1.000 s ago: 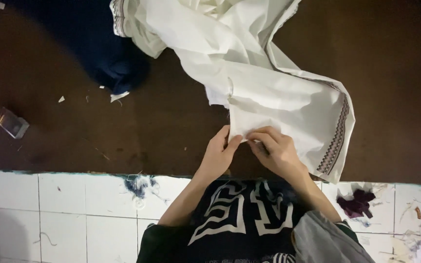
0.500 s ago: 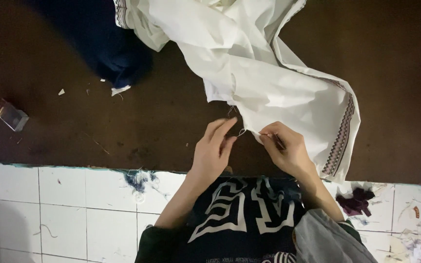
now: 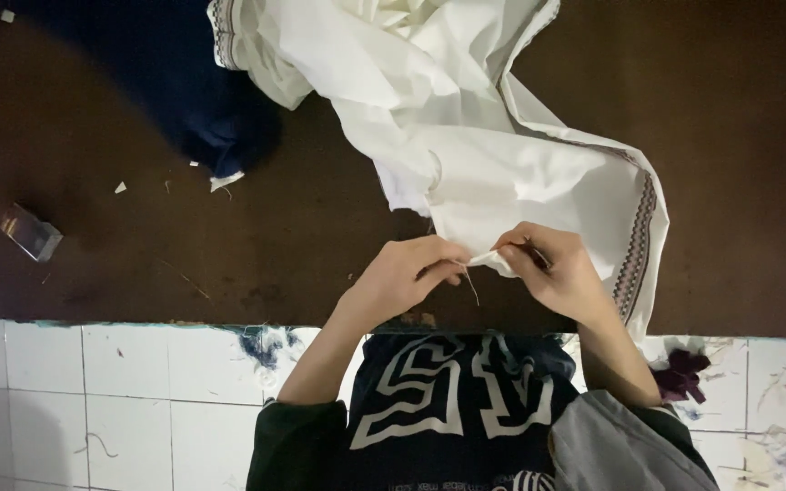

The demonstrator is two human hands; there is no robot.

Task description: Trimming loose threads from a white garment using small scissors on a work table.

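A white cloth (image 3: 466,136) with a dark patterned border lies crumpled across the brown table (image 3: 138,245), its lower corner hanging near the front edge. My right hand (image 3: 557,273) pinches that corner of the cloth and also holds a thin dark tool between its fingers. My left hand (image 3: 407,273) pinches a fine thread that runs from the cloth's edge; a short loose end dangles below the fingers. Both hands sit close together just above the table's front edge.
A dark blue cloth (image 3: 184,100) lies at the back left, partly under the white one. A small shiny box (image 3: 31,233) rests at the far left. Scraps dot the table. White floor tiles (image 3: 93,391) with thread and purple fabric bits (image 3: 684,373) lie below.
My hands have drawn slightly apart, the left pulling a thread away from the cloth corner that the right keeps pinched. The cloth has barely shifted.
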